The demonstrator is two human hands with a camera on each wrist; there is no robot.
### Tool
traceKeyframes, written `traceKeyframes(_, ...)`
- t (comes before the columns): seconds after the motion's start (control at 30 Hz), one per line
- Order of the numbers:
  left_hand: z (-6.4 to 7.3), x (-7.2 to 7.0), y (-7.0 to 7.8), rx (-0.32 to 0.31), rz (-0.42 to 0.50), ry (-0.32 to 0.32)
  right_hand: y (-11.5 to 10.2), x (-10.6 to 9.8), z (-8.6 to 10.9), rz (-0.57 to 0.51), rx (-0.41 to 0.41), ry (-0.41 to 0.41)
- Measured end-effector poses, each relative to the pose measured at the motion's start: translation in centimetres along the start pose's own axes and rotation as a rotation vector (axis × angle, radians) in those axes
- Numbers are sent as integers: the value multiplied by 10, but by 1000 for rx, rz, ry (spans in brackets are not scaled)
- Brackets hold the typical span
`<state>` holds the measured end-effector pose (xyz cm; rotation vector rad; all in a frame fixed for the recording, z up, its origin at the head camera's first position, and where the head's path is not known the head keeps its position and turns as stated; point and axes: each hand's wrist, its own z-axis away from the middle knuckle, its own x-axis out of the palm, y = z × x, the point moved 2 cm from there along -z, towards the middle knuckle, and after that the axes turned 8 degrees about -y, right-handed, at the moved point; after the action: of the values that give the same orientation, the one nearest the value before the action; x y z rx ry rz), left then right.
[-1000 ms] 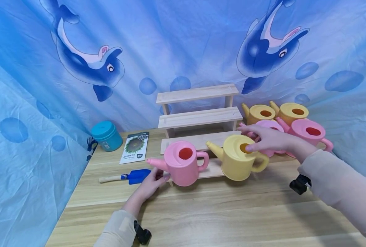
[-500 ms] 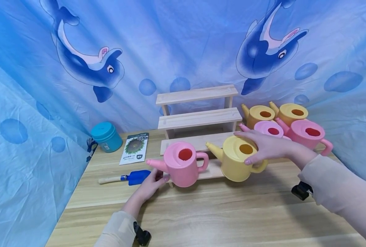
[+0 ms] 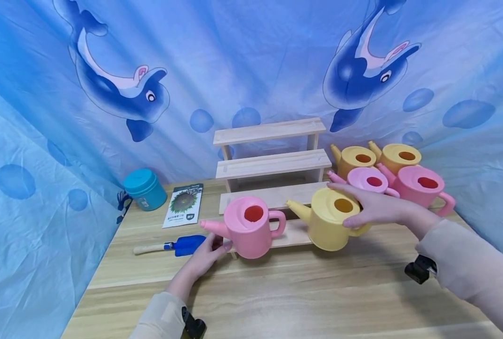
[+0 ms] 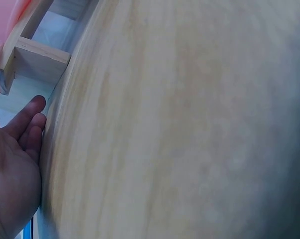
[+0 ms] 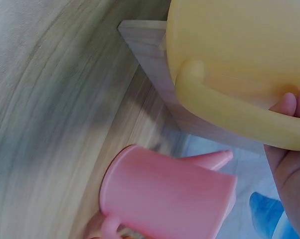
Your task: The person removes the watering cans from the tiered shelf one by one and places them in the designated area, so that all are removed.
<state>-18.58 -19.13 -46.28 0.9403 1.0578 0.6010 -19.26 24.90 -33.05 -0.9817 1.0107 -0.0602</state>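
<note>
My right hand (image 3: 376, 205) grips the yellow watering can (image 3: 325, 226) across its upper body, with the thumb on the near side by the handle. That can stands at the right end of the wooden step shelf's (image 3: 291, 231) lowest step, spout to the left. In the right wrist view, fingertips (image 5: 289, 104) show beyond its handle. To the left on the same step stands a pink watering can (image 3: 247, 235), spout also to the left. My left hand (image 3: 205, 259) rests at the step's left end, below the pink spout. Its fingers (image 4: 33, 127) are loosely bent in the left wrist view.
Two yellow watering cans (image 3: 355, 157) and two pink ones (image 3: 421, 186) crowd the table's right rear. A blue trowel (image 3: 188, 246), a seed packet (image 3: 182, 205) and a teal jar (image 3: 145, 188) are on the left. A dolphin-print curtain (image 3: 251, 61) closes off the back.
My right thumb has moved from the yellow can's opening down to its near side. The yellow can has shifted slightly right. My left hand and the pink can beside it stay put.
</note>
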Motion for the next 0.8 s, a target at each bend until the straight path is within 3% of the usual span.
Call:
traceKeyframes(0.2, 1, 0, 4, -1, -8, -9, 8, -6, 14, -22, 36, 9)
traceKeyframes(0.43, 16, -2, 32, 2, -27, -37, 18, -11, 29, -45, 103, 19)
traceKeyframes(0.53, 18, -2, 35, -7, -29, -38, 28, -13, 37, -64, 142, 39)
traceKeyframes(0.7, 17, -1, 35, -12, -16, -44, 47, -15, 50, -85, 158, 79)
traceKeyframes(0.8, 10, 0, 19, -6, -9, -24, 56, -18, 58, -64, 149, 104)
